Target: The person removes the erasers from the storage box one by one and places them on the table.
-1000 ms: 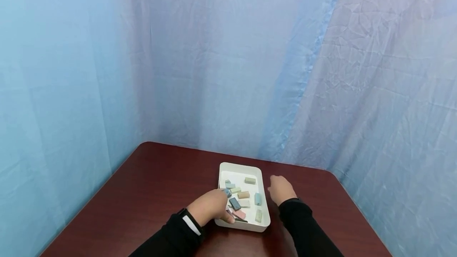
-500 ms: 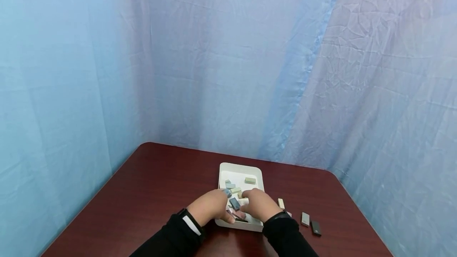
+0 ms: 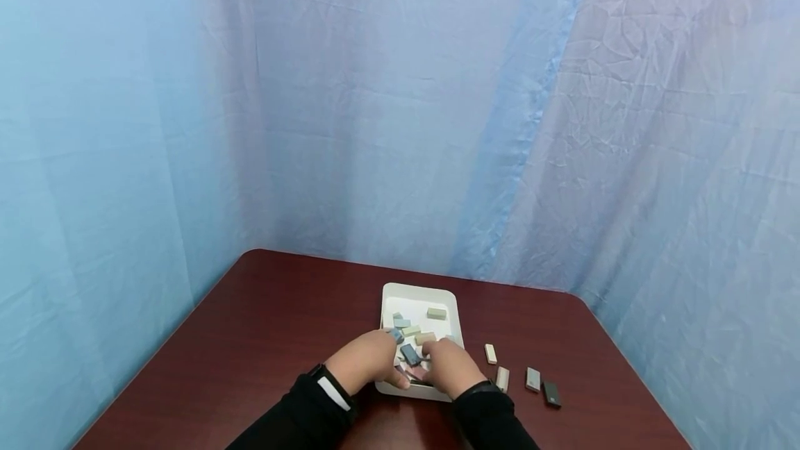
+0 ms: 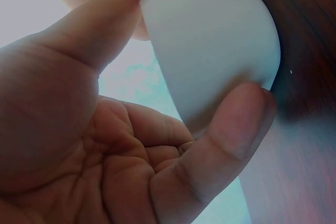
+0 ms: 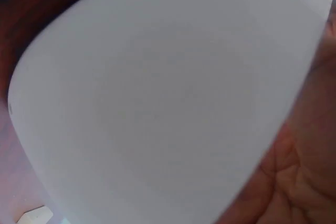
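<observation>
A white tray (image 3: 415, 303) holds several small rectangular blocks in muted colours. Among them are a blue-grey block (image 3: 410, 355), a tan block (image 3: 425, 338) and a pale green block (image 3: 436, 313). My left hand (image 3: 365, 361) grips the tray's left side, thumb over the rim; in the left wrist view its fingers curl around the white wall (image 4: 210, 40). My right hand (image 3: 451, 365) reaches over the tray's near right part, fingers down among the blocks. The tray wall (image 5: 157, 98) hides those fingertips in the right wrist view, so I cannot tell what they hold.
Right of the tray, on the dark red table (image 3: 300, 311), lie a cream block (image 3: 490, 353), another pale block (image 3: 503, 379), a light grey block (image 3: 532, 379) and a dark block (image 3: 551, 394). Blue curtains (image 3: 400, 123) hang around the table.
My right hand has moved left from beside the tray into it, uncovering the blocks on the table and covering some inside. My left hand stays on the tray's side.
</observation>
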The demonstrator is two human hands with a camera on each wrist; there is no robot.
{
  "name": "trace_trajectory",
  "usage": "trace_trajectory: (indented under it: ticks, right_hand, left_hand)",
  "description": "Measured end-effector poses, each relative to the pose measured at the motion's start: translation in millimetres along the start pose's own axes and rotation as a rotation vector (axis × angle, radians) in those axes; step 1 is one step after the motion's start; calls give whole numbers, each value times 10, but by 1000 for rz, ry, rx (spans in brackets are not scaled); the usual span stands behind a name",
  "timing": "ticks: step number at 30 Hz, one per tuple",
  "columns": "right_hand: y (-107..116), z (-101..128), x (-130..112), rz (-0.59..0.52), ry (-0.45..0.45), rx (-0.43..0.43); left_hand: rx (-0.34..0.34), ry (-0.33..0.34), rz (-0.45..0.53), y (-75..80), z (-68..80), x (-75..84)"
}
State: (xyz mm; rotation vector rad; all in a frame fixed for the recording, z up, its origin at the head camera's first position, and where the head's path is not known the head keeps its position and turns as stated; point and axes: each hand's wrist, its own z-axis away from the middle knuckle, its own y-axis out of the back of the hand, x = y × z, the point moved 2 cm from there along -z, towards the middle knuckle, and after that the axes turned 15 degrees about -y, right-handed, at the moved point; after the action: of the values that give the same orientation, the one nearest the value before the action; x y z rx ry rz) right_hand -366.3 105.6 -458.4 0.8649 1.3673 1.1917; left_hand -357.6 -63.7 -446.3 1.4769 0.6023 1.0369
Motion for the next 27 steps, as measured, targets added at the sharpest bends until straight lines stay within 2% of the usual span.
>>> trace_trajectory:
  ticks: [7, 13, 18, 27]
  right_hand:
    - [-53, 4, 17, 40, -21, 23]
    - [-66, -11, 33, 57, 8, 46]
    - [-56, -15, 25, 80, 32, 45]
    - [-37, 0, 39, 32, 42, 24]
  left_hand:
    - [3, -7, -19, -13, 18, 17]
    - [-3, 13, -2, -5, 25, 8]
    - [18, 2, -9, 3, 35, 12]
    - [30, -14, -7, 1, 35, 15]
